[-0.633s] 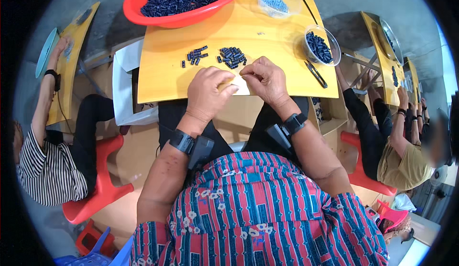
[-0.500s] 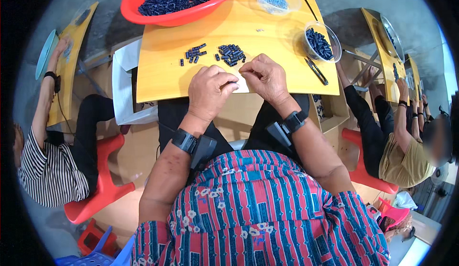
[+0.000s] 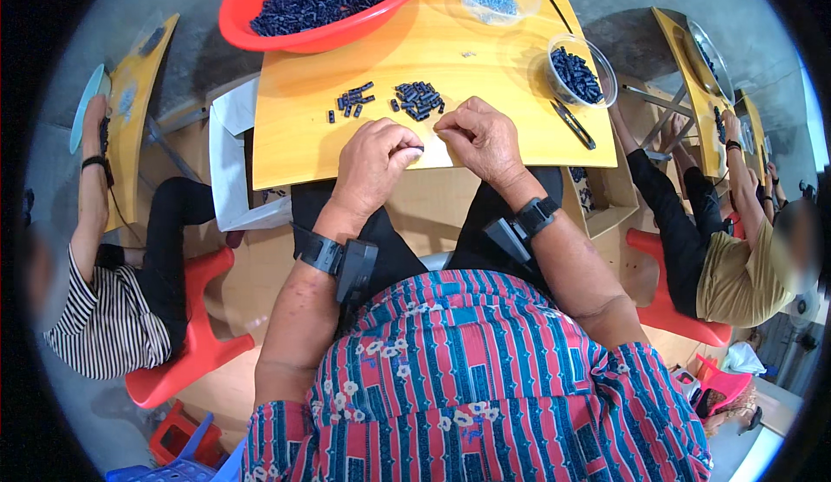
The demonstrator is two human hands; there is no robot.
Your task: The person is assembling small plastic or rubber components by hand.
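Note:
My left hand is closed in a pinch over the table's near edge, with the end of a small black plastic piece showing at its fingertips. A short gap to the right, my right hand is also pinched; whatever its fingertips hold is too small to make out. Just beyond my hands lie two groups of small black plastic pieces: a loose one on the left and a denser pile on the right. Black tweezers rest on the table to the right of my right hand.
On the yellow table stand a red basin of black pieces, a clear tub of black pieces, and a clear bowl of tiny pale-blue parts. Below are open boxes. Co-workers sit at tables on both sides.
My left hand has shifted slightly left, widening the gap to my right hand, which stays nearly in place. The left co-worker's hand has moved up to the pale green basin.

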